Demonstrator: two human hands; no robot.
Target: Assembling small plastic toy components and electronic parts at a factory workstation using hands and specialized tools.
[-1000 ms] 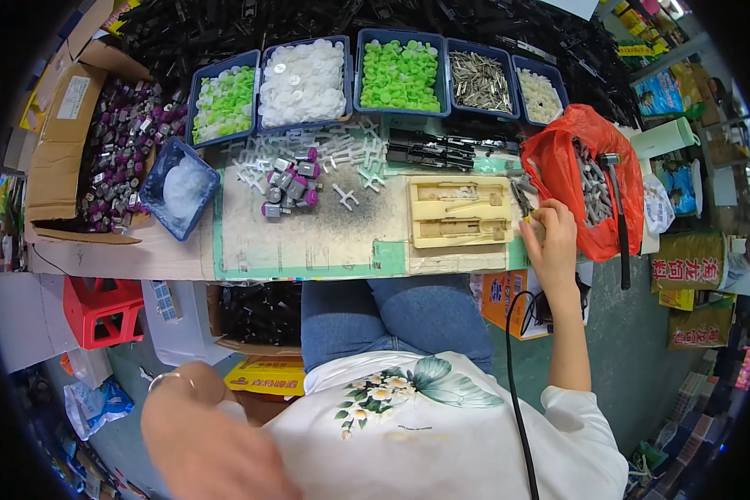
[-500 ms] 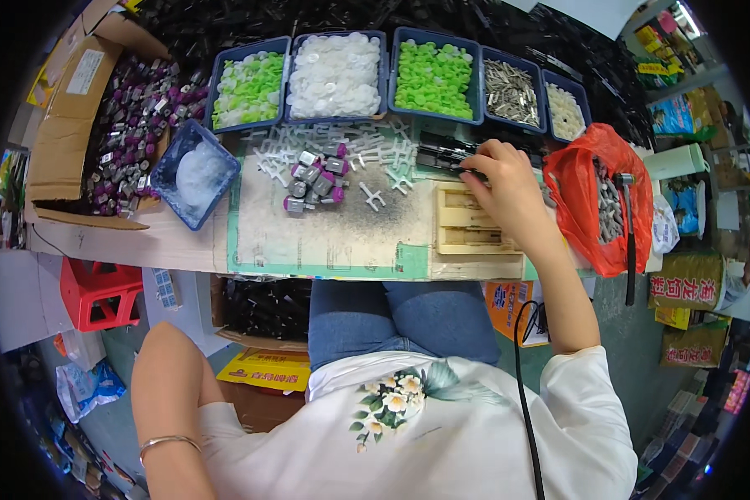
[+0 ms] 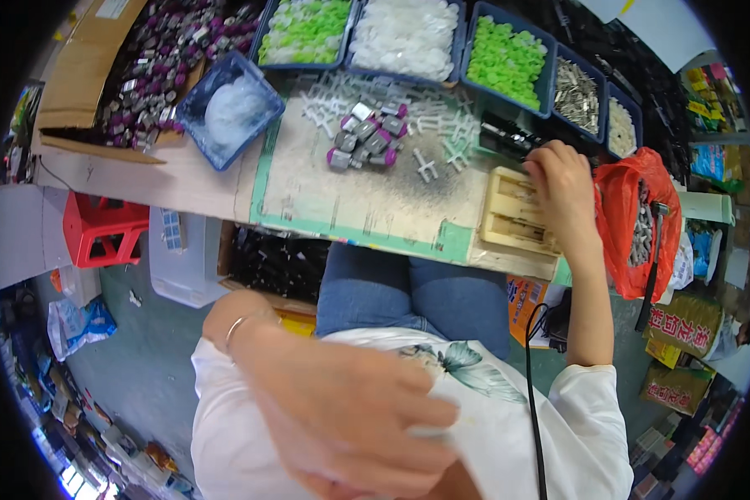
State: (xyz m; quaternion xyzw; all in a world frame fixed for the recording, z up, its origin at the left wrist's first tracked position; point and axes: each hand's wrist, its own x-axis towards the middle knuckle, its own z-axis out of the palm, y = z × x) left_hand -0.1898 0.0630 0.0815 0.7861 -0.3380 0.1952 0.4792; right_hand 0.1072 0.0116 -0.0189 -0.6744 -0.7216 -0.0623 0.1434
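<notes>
The right hand is now resting on the wooden jig at the bench's right edge, having shifted down from the black parts; whether its fingers are clamping anything, I cannot tell. The left hand is rising near the camera, fingers loosely apart, empty, suggesting a pause in assembly.

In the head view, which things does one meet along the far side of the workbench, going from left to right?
Cardboard box of purple-grey parts → tilted blue tray of white parts → bin of light green parts → bin of white parts → bin of green caps → bin of metal parts → red plastic bag.
</notes>
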